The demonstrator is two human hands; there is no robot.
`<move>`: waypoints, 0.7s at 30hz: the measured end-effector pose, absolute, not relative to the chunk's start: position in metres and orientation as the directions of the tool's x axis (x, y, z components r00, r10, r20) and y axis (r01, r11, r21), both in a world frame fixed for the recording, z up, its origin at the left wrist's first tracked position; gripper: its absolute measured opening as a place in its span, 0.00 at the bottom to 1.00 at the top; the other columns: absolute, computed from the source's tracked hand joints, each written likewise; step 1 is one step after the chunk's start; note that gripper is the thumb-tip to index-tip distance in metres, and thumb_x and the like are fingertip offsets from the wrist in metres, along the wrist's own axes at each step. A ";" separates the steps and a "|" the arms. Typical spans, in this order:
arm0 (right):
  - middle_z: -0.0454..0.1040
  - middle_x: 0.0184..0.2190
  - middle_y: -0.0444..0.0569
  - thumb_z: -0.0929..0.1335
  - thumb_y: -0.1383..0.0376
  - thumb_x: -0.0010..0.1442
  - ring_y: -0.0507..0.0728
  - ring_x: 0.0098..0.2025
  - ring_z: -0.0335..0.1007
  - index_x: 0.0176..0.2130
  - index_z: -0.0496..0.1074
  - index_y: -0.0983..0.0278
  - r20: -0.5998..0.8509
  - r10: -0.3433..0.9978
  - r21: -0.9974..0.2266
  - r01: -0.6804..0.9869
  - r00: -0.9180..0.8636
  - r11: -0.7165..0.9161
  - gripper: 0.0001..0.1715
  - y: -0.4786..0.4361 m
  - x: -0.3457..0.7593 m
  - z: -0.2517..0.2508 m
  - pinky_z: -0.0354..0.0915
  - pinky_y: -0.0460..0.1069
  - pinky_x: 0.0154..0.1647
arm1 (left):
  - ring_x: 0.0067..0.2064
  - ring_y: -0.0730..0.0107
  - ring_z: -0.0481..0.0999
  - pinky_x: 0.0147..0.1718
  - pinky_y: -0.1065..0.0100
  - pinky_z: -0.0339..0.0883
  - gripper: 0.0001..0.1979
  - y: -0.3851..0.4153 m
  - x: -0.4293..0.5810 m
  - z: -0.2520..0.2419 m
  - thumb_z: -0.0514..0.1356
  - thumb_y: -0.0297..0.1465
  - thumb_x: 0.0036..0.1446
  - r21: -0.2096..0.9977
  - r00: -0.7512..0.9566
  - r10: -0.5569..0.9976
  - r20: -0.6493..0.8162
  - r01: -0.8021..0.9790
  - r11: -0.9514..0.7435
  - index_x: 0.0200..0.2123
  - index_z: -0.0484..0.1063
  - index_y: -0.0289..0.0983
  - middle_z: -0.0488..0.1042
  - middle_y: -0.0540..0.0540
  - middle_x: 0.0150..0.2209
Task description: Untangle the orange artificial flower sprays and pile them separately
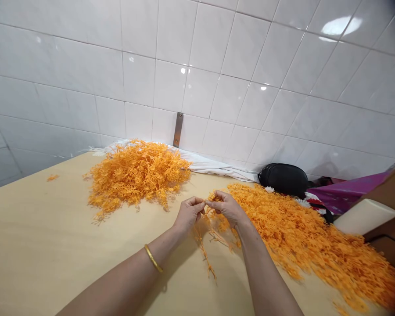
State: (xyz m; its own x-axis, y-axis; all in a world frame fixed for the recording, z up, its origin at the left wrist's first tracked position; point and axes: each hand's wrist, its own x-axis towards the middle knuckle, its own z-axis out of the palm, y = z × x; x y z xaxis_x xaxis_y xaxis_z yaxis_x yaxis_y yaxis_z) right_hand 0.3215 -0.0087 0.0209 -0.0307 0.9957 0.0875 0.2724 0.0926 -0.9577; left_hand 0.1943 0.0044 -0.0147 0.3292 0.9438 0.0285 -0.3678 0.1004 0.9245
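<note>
Fingertips of my left hand [188,213] and my right hand [228,208] meet in a pinch over the middle of the table. Between them they grip an orange artificial foliage sprig [202,248], whose thin stems hang down below the fingers. The exact spot they pinch is hidden by the fingers. Close to my right hand spreads a large heap of orange artificial foliage [303,224]. A second, rounder pile of the same foliage [138,173] lies beyond my left hand.
The pale wooden table [52,245] meets a white tiled wall [138,74]. White cloth [213,166] runs along the back edge, below a metal bracket [178,130]. At right are a black pouch [283,179], purple fabric [342,195] and a cream-coloured object [364,217]. One small orange scrap [52,177] lies far left.
</note>
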 end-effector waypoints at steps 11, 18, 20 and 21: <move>0.62 0.15 0.42 0.64 0.54 0.46 0.47 0.17 0.52 0.19 0.61 0.65 0.297 0.926 -0.901 0.391 0.233 0.191 0.18 -0.002 0.338 0.021 0.49 0.45 0.19 | 0.12 0.87 0.47 0.14 0.75 0.35 0.12 -0.002 0.198 -0.013 0.60 0.35 0.40 0.930 0.473 0.881 0.014 -0.330 0.163 0.19 0.60 0.34 0.62 0.54 0.14; 0.60 0.14 0.42 0.63 0.55 0.47 0.49 0.19 0.54 0.17 0.60 0.64 0.526 0.732 -0.777 0.596 0.434 0.205 0.17 0.006 0.341 0.020 0.51 0.46 0.21 | 0.12 0.87 0.47 0.13 0.76 0.34 0.08 0.000 0.195 -0.007 0.58 0.30 0.41 0.877 0.485 0.875 -0.005 -0.418 0.237 0.19 0.61 0.33 0.60 0.54 0.13; 0.58 0.14 0.41 0.63 0.55 0.47 0.49 0.18 0.52 0.17 0.58 0.63 0.487 0.658 -0.840 0.513 0.575 0.174 0.17 0.004 0.360 0.023 0.51 0.46 0.19 | 0.11 0.87 0.46 0.13 0.76 0.33 0.07 0.005 0.191 -0.008 0.56 0.28 0.41 0.816 0.444 0.893 -0.077 -0.487 0.312 0.17 0.59 0.33 0.58 0.54 0.12; 0.57 0.13 0.40 0.63 0.55 0.47 0.49 0.17 0.51 0.17 0.57 0.62 0.425 0.630 -0.890 0.427 0.650 0.160 0.16 0.003 0.371 0.025 0.50 0.46 0.18 | 0.11 0.86 0.46 0.13 0.76 0.33 0.06 0.007 0.190 -0.010 0.54 0.28 0.41 0.780 0.425 0.899 -0.108 -0.524 0.341 0.17 0.59 0.34 0.58 0.54 0.12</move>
State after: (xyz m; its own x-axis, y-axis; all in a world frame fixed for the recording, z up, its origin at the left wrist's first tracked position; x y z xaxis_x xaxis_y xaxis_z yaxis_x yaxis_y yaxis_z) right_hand 0.3711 0.0028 0.0253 0.6498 0.6301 0.4250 0.4274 0.1595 -0.8899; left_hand 0.1896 0.0071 -0.0097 0.4248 0.8989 -0.1076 -0.5241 0.3411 0.7803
